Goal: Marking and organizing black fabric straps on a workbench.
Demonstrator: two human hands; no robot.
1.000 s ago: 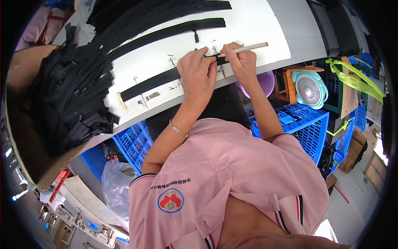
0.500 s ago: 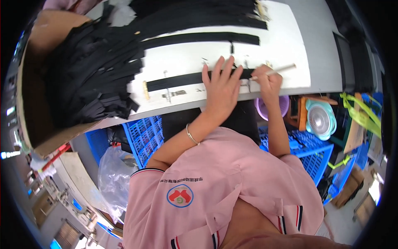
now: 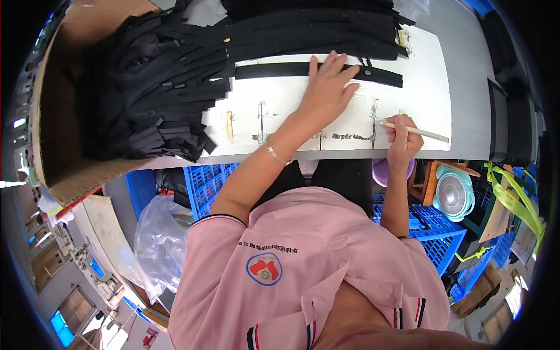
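My left hand (image 3: 331,87) lies with fingers stretched and spread on a flat black strip (image 3: 268,71) at the far part of a white board (image 3: 291,111). A small dark piece at the strip's right part is too small to make out. Closer to me, my right hand (image 3: 403,140) is closed round a slim white marking pencil (image 3: 429,135). The pencil's tip points left, near a dark line drawn on the board; whether it touches cannot be told. Several dark marks and a yellowish taped stop (image 3: 229,125) show on the bare front part.
A cardboard box (image 3: 58,105) heaped with black strips (image 3: 151,87) stands at the left. More black strips (image 3: 315,29) lie along the board's back. Below the table edge are blue crates (image 3: 204,186), a purple basin (image 3: 385,172) and a turquoise fan (image 3: 455,193).
The black strip that lay over the drawn lines at the front is gone from there. My left hand has moved away from me to the farther strip. My right hand keeps the pencil, now off any strip.
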